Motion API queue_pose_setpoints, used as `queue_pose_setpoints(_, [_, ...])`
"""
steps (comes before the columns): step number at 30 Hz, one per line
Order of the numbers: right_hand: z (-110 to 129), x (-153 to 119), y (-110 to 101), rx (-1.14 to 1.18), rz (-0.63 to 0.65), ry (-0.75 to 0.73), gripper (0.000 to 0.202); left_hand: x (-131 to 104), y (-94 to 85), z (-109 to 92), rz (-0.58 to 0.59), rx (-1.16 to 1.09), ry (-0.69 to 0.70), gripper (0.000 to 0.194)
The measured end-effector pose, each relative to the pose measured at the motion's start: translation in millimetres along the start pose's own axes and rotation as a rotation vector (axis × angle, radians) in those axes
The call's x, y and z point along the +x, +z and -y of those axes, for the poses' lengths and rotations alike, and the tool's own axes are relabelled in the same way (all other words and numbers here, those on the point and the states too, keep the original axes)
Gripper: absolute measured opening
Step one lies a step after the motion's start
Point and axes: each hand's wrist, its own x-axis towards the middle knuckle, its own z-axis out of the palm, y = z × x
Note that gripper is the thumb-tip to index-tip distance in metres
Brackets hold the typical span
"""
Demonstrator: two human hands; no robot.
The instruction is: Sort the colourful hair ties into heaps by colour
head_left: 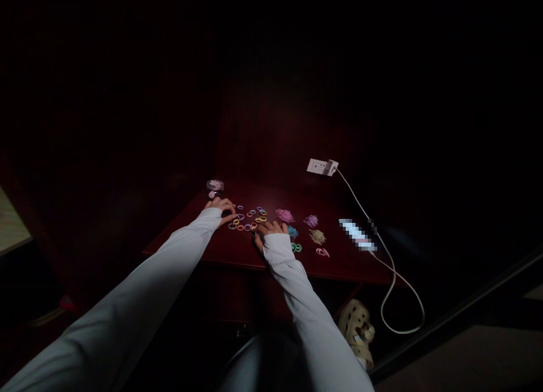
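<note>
Small coloured hair ties (248,227) lie scattered on the dark red table (237,256), several of them loops in yellow, purple and orange. My left hand (222,206) reaches over their left edge, thumb and fingers apart, with nothing visible in it. At their right side, my right hand (272,228) rests low over the table with its fingers bent but apart; what lies under the fingertips is hidden. Beside it are piles of small bands: pink (284,215), blue (293,232), purple (311,220) and beige (317,236). Green loops (298,248) and pink loops (322,252) lie nearer the front edge.
A round clear container (215,185) stands at the back left. On the right lies a blurred-out lit device (357,235), its white cable (391,261) running to a wall socket (317,166) and hanging past the table edge. A beige clog (355,324) shows below.
</note>
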Motion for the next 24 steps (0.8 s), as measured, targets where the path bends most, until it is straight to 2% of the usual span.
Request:
queue_pose_setpoints(10, [-2, 0, -1, 0.025, 0.001, -0.009, 0.027, -1, 0.8, -1, -0.031, -0.031, -0.033, 0.015])
queue_pose_setpoints(14, [-1, 0, -1, 0.063, -0.015, 0.006, 0.026, 5, 1.8, 2, -0.04, -0.124, -0.051, 0.019])
queue_pose_setpoints(21, [10, 12, 9, 0.353, -0.092, 0.253, 0.024, 14, 1.3, 2, 0.036, -0.422, 0.044, 0.028])
queue_pose_setpoints(24, [14, 20, 19, 0.456, -0.16, 0.269, 0.027, 10, -0.4, -4, 0.093, -0.481, 0.047, 0.029])
